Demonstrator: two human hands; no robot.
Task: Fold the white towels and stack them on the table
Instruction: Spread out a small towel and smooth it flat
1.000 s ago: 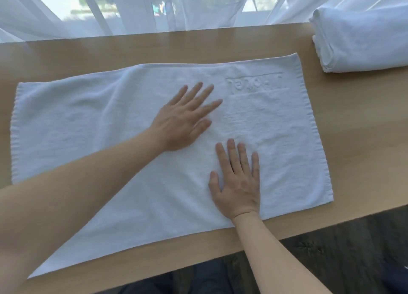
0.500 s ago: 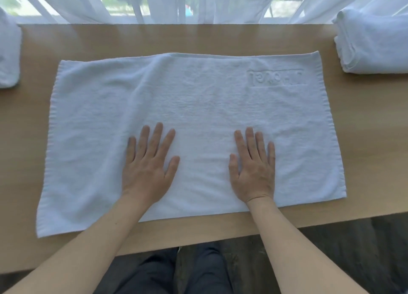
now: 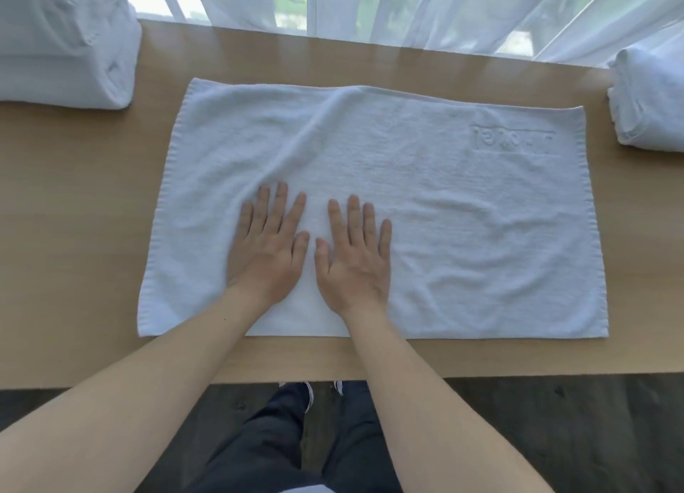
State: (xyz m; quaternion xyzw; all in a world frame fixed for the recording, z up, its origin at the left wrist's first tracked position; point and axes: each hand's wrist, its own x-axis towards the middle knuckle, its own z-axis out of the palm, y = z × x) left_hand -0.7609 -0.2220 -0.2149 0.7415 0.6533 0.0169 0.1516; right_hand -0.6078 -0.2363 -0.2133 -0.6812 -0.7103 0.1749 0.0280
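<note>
The towel lies spread flat on the worktop, under both hands, reaching well beyond the fingertips toward the window. The left hand and right hand rest side by side on its near-left part, fingers straight, flat and released, grasping nothing. A ridge in the cloth runs up from the left fingertips, and folded towels sit far left and far right.
</note>
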